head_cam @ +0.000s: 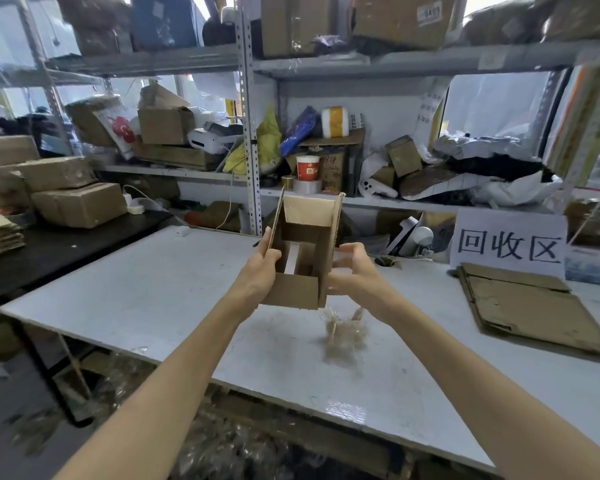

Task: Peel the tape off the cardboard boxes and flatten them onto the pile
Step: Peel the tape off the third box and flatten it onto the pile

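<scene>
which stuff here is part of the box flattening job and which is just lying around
Job: open cardboard box, gripped by the left hand, right hand beside it; peeled tape wad; flattened cardboard pile.
Lying about: red paper cup, tape rolls, label printer, white sign.

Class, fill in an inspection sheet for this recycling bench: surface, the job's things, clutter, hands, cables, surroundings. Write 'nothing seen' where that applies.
Surface: white table, scuffed and stained.
Job's things: open box held above the table, flaps up; pile of flattened cardboard at the right, before the sign.
Clutter: blurred wad of peeled tape below the right hand.
Hands: left hand grips the box's left wall; right hand curled at its right wall, grip unclear.
Cables: white cable by the black side table.
Surroundings: metal shelves crammed with boxes and bags; tape scraps on the floor.
</scene>
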The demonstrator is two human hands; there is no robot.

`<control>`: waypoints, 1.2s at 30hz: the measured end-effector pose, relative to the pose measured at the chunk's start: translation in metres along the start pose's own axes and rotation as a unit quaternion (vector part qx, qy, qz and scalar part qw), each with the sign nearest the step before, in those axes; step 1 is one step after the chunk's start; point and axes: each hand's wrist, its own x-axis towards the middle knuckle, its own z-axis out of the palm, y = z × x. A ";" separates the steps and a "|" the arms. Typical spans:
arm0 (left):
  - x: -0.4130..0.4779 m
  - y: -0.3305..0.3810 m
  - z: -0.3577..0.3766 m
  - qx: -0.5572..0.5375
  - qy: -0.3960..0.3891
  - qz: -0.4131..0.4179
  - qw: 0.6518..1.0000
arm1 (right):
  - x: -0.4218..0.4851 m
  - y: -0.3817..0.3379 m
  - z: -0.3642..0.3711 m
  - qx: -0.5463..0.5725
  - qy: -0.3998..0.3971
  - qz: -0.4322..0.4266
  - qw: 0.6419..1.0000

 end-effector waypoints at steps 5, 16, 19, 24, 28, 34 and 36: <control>-0.012 0.006 0.005 0.058 -0.043 0.023 0.997 | -0.003 -0.024 -0.033 -0.046 0.160 -0.075 0.983; 0.000 0.042 0.018 0.059 0.190 0.065 0.978 | -0.022 -0.053 -0.062 0.131 0.253 -0.071 0.956; -0.002 0.047 0.029 -0.130 0.116 -0.111 0.978 | -0.027 -0.044 -0.055 0.147 0.278 -0.085 0.945; 0.001 0.042 0.030 -0.263 0.136 -0.008 0.955 | -0.030 -0.036 -0.068 0.189 0.295 -0.094 0.932; 0.003 0.049 0.034 -0.208 0.161 0.034 0.964 | -0.030 -0.032 -0.072 0.005 0.335 -0.132 0.933; 0.004 0.053 0.033 -0.151 0.097 0.079 0.981 | -0.024 -0.019 -0.081 -0.191 0.331 -0.057 0.922; 0.004 0.052 0.033 -0.137 0.034 0.077 0.987 | -0.024 -0.015 -0.084 -0.175 0.330 -0.068 0.925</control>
